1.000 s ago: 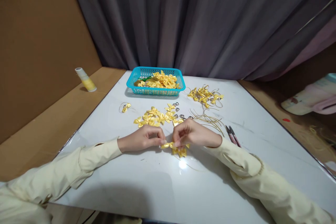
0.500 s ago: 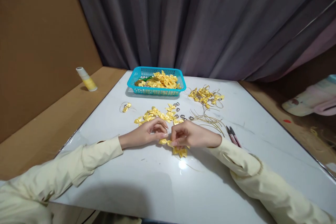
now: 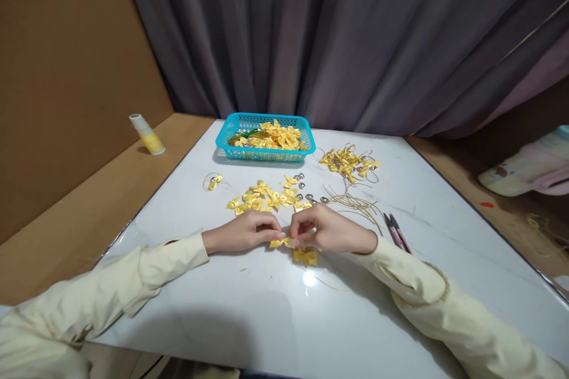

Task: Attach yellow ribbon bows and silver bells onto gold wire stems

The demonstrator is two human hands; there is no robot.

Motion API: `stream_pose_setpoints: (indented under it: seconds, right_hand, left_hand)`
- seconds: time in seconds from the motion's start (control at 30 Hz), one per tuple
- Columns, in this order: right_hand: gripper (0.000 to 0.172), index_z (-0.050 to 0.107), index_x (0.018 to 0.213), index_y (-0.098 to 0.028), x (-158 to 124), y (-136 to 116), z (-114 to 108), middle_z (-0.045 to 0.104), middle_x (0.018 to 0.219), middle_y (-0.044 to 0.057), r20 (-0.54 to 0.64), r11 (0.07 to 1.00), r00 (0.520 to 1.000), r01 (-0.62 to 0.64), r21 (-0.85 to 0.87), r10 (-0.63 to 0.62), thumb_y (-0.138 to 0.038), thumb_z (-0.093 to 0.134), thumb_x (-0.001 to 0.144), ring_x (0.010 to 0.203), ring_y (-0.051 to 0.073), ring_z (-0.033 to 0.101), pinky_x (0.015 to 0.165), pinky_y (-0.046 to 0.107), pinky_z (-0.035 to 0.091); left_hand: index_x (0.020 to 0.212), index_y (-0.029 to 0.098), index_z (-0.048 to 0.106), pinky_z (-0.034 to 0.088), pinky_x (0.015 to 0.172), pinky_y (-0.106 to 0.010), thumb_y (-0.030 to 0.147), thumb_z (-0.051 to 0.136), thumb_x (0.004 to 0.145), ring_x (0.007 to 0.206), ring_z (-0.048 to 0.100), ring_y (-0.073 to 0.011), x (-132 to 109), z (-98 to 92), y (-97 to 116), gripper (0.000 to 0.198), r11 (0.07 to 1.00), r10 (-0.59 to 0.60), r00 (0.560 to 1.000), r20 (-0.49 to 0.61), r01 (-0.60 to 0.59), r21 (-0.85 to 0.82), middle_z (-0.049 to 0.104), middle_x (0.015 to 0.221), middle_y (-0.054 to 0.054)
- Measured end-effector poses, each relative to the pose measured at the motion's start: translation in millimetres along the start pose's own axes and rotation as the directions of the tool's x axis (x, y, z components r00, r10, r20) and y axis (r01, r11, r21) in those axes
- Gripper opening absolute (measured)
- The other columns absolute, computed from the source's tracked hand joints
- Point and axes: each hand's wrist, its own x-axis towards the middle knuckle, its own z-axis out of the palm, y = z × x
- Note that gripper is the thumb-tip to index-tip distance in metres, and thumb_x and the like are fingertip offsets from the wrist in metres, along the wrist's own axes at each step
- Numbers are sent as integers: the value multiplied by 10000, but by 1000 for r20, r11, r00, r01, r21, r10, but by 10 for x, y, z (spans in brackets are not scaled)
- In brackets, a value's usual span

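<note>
A small yellow satin ribbon bow [image 3: 278, 243] is between my hands, just above the white table. My right hand [image 3: 334, 231] pinches this bow at its right end. The thumb and forefinger of my left hand [image 3: 244, 231] press together at its upper edge; whatever is between those fingertips is too small to make out. Below my right fingers lies a second yellow bow [image 3: 305, 257], and a thin cord [image 3: 331, 285] trails from there over the table. Loose bows [image 3: 258, 194] lie just beyond my hands, with several silvery beads [image 3: 309, 197] beside them.
A blue basket [image 3: 265, 157] of bows stands at the back. Right of it lies a pile of corded bows [image 3: 349, 161], with loose gold cords [image 3: 360, 204] and dark-tipped snips [image 3: 397, 233] nearer. A single looped bow [image 3: 215, 182] is on the left, a small bottle [image 3: 148, 135] farther out.
My left fingers have closed together and the fingertips moved slightly down and right along the bow's edge. My right hand has barely moved, still pinching the bow.
</note>
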Motion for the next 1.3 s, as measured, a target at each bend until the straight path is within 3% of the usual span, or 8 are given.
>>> stream_pose_setpoints:
  seconds: [0.27,0.47,0.77,0.87,0.97,1.1,1.17,1.3]
  right_hand:
    - [143,617,717,-129,-131,-104,-219,622,649,20,138,978,990,50,-203,-22,-254,574,769,570,94,529,531,193,394]
    - [118,595,800,-140,-167,-65,-359,646,683,24,217,941,974,7,-338,70,-243,538,800,564,90,535,525,185,393]
    - [76,572,757,-149,-199,-106,-389,605,599,0,125,851,990,7,-525,69,-131,500,776,512,85,493,508,188,354]
    - [113,583,732,-156,-201,-65,-388,606,624,1,79,821,997,35,-570,13,-94,490,750,536,89,494,525,194,350]
    - [165,596,741,-164,-181,44,-426,629,674,13,-14,783,1000,-8,-622,-2,-63,466,736,565,98,517,540,203,347]
    - [137,619,753,-165,-111,197,-491,639,683,40,-183,727,983,-133,-674,10,-123,489,762,562,116,521,535,224,333]
    - [102,623,761,-168,-67,241,-477,642,701,46,-210,724,977,-158,-672,19,-173,521,761,570,122,526,536,228,328]
    - [141,595,824,-171,14,276,-337,628,727,54,-273,708,962,-211,-674,27,-292,536,784,578,128,522,522,223,302]
  left_hand:
    - [959,147,629,451,784,-246,323,481,891,875,595,-145,-6,-17,-3,240,988,-31,1000,1,31,-153,664,944,-54]
    - [893,139,651,456,812,-250,308,429,922,885,611,-147,-18,-25,-13,280,989,-5,999,33,10,-151,674,917,-57]
    - [946,143,618,462,778,-251,265,491,886,865,601,-145,-20,-15,42,186,998,0,1000,11,0,-61,662,936,-60]
    - [976,155,608,456,797,-270,254,505,875,875,588,-154,-32,-2,39,175,991,115,993,17,-116,69,647,956,-69]
    - [1032,169,601,420,878,-315,251,504,878,967,553,-181,-62,35,22,200,918,300,953,31,-298,260,613,1033,-93]
    - [1135,211,573,372,911,-358,274,459,905,1045,511,-223,-108,95,32,265,721,424,880,214,-470,508,582,1139,-106]
    - [1181,227,544,367,900,-353,265,434,913,1047,511,-228,-119,110,48,292,658,432,858,277,-510,554,580,1161,-101]
    - [1170,207,542,360,888,-352,235,430,904,1046,514,-227,-125,109,58,289,648,437,867,240,-488,585,577,1154,-109]
